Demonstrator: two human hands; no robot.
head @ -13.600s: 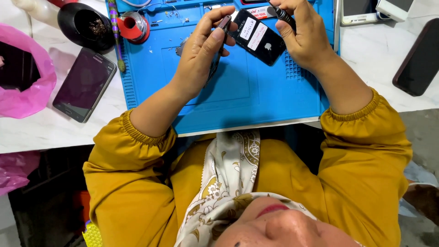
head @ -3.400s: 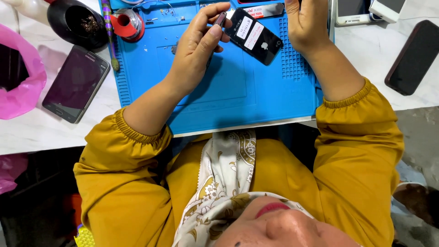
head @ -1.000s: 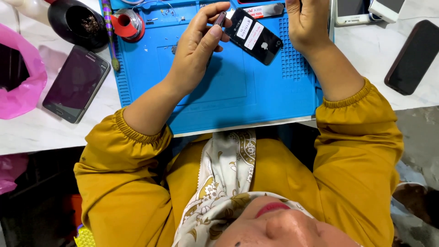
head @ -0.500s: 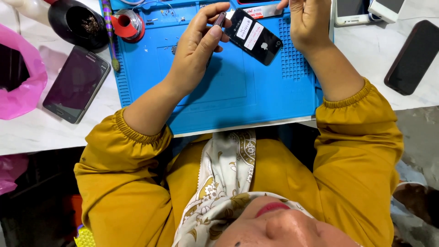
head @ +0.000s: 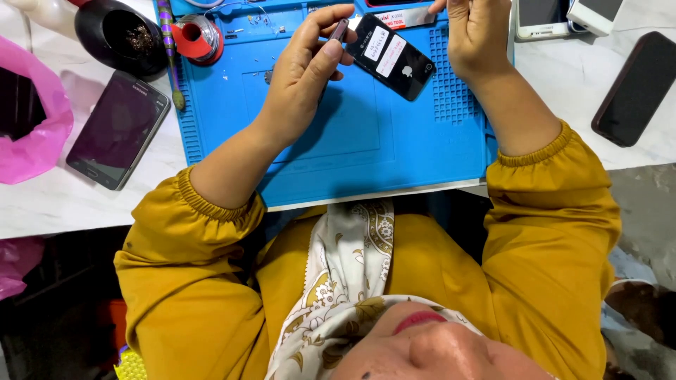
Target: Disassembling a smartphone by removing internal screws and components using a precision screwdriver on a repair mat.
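Note:
A black phone (head: 391,56) lies back up on the blue work mat (head: 366,148), with white stickers on its back. My left hand (head: 303,74) pinches a small dark tool (head: 340,29) between thumb and forefinger, its tip at the phone's upper left corner. My right hand (head: 479,35) is raised just right of the phone, not touching it. Its fingers are curled at the frame's top edge, and whether they hold anything is hidden.
On the white table left of the mat lie a dark smartphone (head: 116,130), a pink bag (head: 32,119) and a black bowl (head: 120,39). A red spool (head: 197,39) sits on the mat's corner. More phones (head: 637,88) lie at the right.
Long ago my right hand held the black phone; now the phone rests on the mat and that hand is off it. In the last second only a right finger shifted slightly.

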